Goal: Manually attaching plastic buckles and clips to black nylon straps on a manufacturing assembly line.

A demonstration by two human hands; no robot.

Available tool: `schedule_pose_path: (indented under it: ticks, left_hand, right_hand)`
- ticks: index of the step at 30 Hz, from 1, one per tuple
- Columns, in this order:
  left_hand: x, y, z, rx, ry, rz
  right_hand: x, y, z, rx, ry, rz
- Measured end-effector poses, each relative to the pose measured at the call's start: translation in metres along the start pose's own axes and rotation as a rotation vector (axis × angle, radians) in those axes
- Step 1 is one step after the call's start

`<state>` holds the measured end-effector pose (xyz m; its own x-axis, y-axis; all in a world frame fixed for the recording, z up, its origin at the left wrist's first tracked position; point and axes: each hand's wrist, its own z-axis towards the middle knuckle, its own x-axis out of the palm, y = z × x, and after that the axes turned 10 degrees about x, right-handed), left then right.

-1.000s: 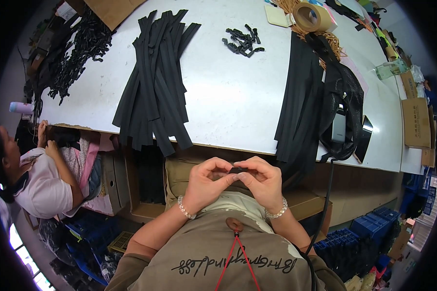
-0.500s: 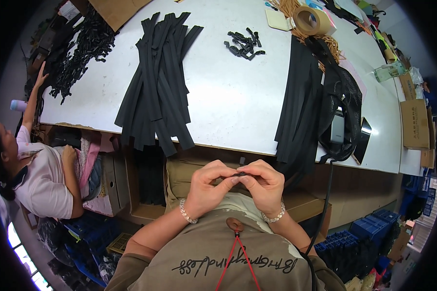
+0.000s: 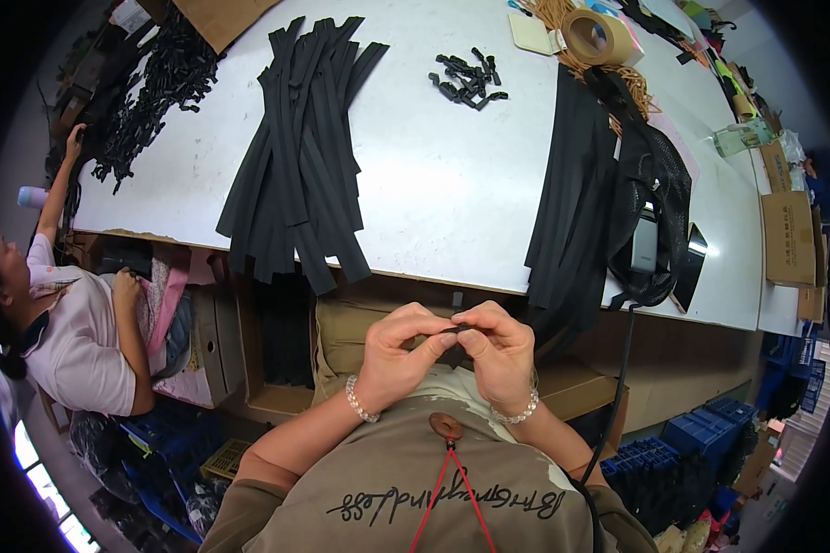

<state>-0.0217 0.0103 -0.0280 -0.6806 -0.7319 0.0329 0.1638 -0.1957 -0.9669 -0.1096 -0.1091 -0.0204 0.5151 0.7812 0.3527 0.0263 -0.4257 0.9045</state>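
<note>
Just in front of my chest, over the table's near edge, my left hand (image 3: 404, 348) and my right hand (image 3: 496, 346) meet at the fingertips. Thumbs and forefingers of both pinch a small black piece (image 3: 458, 329), mostly covered by the fingers, so its exact kind does not show. Farther off on the white table (image 3: 433, 198) lies a small heap of black pieces (image 3: 470, 78). A loose stack of long flat black strips (image 3: 304, 157) is to its left. More black strips (image 3: 563, 184) lie to its right, their near ends hanging over the edge.
A black mesh bag (image 3: 655, 194) with a phone (image 3: 644, 241) lies at the right, near a tape roll (image 3: 592, 37). A large pile of black pieces (image 3: 161, 92) is at far left. A co-worker (image 3: 83, 332) sits left. Open cartons (image 3: 563, 396) stand below the table.
My hands keep their pinch on the small black piece and have barely shifted. The co-worker's outstretched hand has moved slightly and its fingers have closed near the pile's edge.
</note>
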Motion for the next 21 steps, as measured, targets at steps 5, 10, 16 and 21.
schedule_pose_path:
  ticks: [5, 10, 16, 21]
  left_hand:
    - [-0.003, 0.001, -0.002, -0.062, 0.003, -0.189]
    - [-0.004, 0.001, -0.002, -0.07, 0.013, -0.234]
    - [-0.002, 0.002, -0.004, -0.098, -0.017, -0.315]
    - [-0.001, 0.001, -0.003, -0.245, -0.082, -0.339]
  right_hand:
    - [-0.001, 0.015, 0.003, -0.229, 0.02, -0.356]
    - [-0.004, 0.016, 0.002, -0.234, 0.023, -0.379]
    - [-0.005, 0.018, 0.002, -0.257, 0.03, -0.435]
    - [0.001, 0.013, 0.001, -0.133, -0.113, -0.399]
